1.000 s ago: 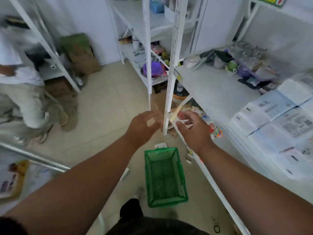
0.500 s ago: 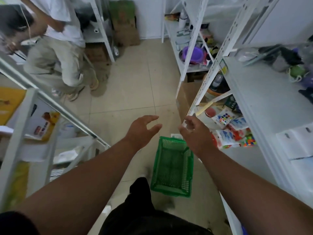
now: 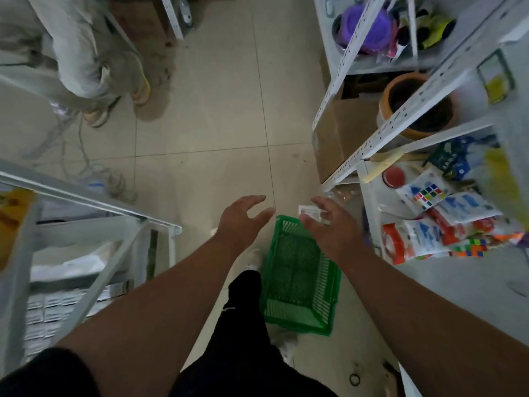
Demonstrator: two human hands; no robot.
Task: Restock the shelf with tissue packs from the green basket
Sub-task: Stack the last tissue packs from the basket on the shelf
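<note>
Head view shows our left hand (image 3: 239, 222) and right hand (image 3: 329, 227) both spread and holding nothing, poised above the green basket (image 3: 300, 277) on the floor. We see no tissue packs in it, so we judge the restocking nearly finished. Blur hides most of the shelf (image 3: 446, 285) at right, and its packets are unreadable.

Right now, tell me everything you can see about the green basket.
The green basket is a rectangular tub that looks like plastic, with slatted lattice walls and a mesh bottom. It sits on the tiled floor beside the shelf, its long side running away from the person. It looks empty: no tissue packs show inside. Both open hands, left and right, hover above its far end and hide part of the rim; neither appears to touch it.
</note>
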